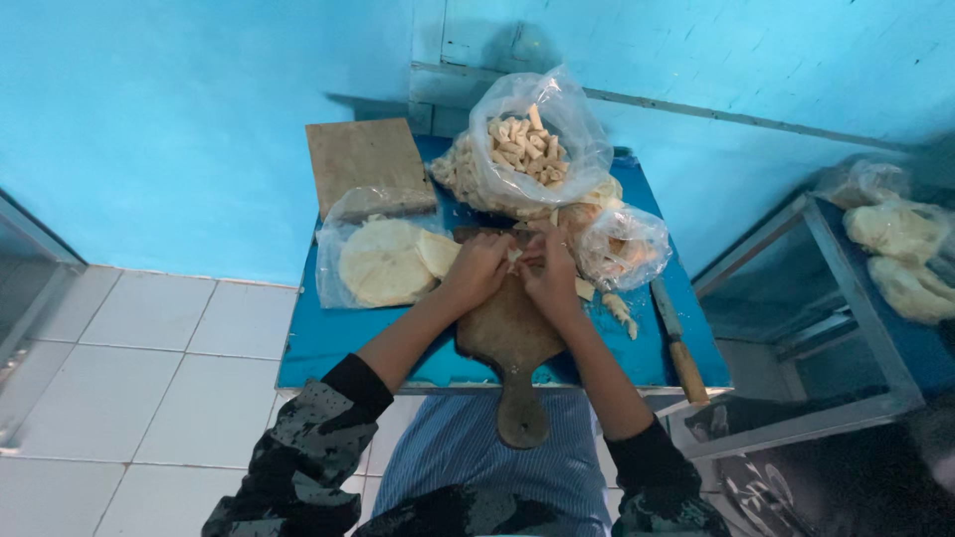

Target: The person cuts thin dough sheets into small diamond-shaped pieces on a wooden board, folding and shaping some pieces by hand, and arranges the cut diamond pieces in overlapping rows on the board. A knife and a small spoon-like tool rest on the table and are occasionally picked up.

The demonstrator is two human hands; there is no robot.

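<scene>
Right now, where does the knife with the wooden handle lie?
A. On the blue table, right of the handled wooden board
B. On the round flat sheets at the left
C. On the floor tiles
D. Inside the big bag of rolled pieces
A: the knife lies on the blue table, right of the wooden board, beyond the right hand.

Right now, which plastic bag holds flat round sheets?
The bag lying left of the hands, below the square wooden board; the other bags hold small rolled pieces.
</scene>
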